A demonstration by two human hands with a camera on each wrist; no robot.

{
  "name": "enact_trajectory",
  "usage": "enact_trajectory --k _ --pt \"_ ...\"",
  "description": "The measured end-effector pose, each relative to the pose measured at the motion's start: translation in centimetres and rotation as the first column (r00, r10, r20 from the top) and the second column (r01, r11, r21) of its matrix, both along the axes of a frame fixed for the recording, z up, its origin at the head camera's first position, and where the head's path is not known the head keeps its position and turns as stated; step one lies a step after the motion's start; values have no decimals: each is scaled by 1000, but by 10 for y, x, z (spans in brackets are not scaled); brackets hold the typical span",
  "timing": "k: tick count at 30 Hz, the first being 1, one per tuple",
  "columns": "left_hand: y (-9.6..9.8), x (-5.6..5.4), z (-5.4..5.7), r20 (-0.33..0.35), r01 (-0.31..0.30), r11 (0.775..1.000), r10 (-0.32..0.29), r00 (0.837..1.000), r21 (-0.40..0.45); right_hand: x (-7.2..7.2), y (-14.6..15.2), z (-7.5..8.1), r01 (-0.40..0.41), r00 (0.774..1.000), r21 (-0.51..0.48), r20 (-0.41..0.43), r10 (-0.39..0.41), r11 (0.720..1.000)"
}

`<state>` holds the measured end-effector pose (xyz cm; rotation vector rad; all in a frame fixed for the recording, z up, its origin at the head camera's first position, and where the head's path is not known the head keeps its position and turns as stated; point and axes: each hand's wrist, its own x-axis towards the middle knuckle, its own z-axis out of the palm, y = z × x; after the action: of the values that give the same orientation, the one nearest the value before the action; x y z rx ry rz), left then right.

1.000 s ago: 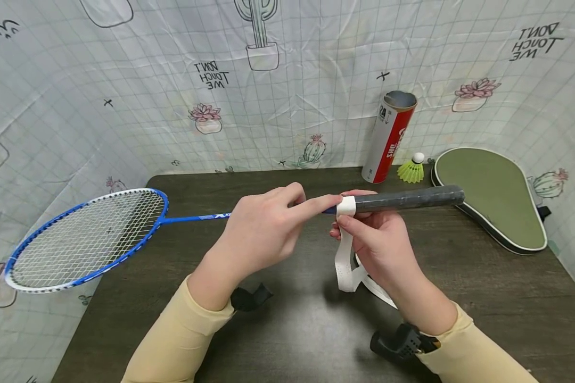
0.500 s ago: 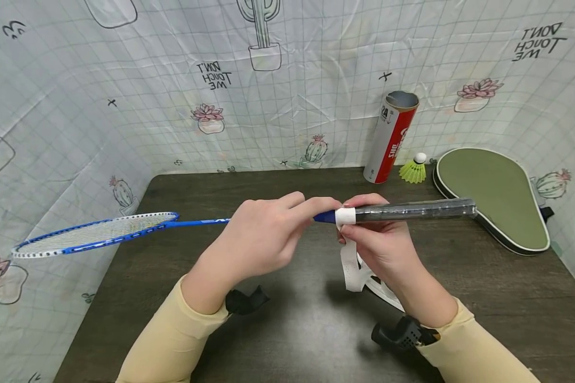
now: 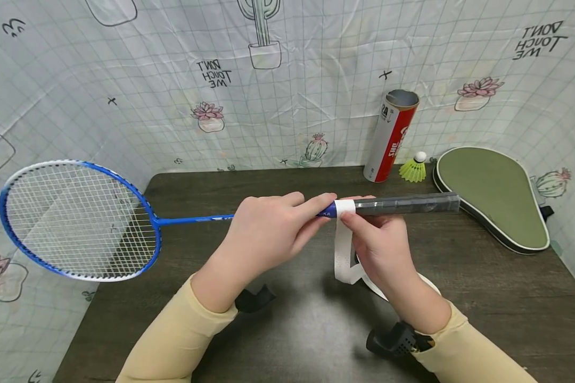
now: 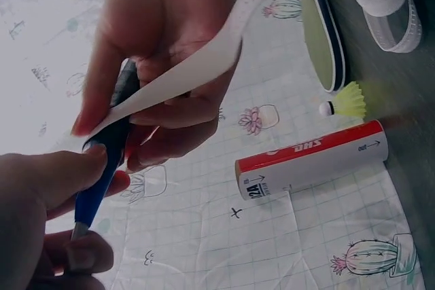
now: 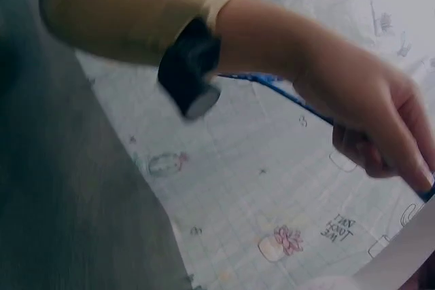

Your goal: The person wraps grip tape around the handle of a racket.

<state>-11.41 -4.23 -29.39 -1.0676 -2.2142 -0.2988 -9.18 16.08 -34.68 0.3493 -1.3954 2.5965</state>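
In the head view my left hand (image 3: 265,229) grips the blue badminton racket (image 3: 196,219) at the cone just below the shaft. The racket lies level above the table, its strung head to the left and its dark handle (image 3: 412,204) to the right. A white grip tape (image 3: 343,247) is wrapped round the top of the handle and hangs down in a loop. My right hand (image 3: 383,242) pinches the tape against the handle, thumb in front. In the left wrist view the tape (image 4: 183,76) runs taut across the right hand (image 4: 163,18). The right hand's far fingers are mostly hidden.
Behind the hands stand a red and white shuttlecock tube (image 3: 390,135) and a yellow shuttlecock (image 3: 413,167). An olive paddle case (image 3: 493,197) lies at the right of the dark table (image 3: 297,340). A patterned cloth (image 3: 163,64) hangs at the back and sides.
The racket has rolled about its length: its head turned nearly edge-on, then back to show its strings broadly. The left index finger has shifted slightly left, off the tape.
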Motion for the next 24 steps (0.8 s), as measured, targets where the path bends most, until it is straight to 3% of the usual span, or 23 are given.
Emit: enact_trajectory --k 7,15,24 --pt "6 -1 -7 -99 -69 998 68 993 -7 1 -2 4 -13 989 -70 148 23 997" --pt "6 -2 -11 -132 -91 996 91 987 3 3 -4 6 2 981 -69 195 11 998" --pt "6 -3 -13 -116 -133 989 125 985 -62 2 -4 3 0 969 -51 249 13 999"
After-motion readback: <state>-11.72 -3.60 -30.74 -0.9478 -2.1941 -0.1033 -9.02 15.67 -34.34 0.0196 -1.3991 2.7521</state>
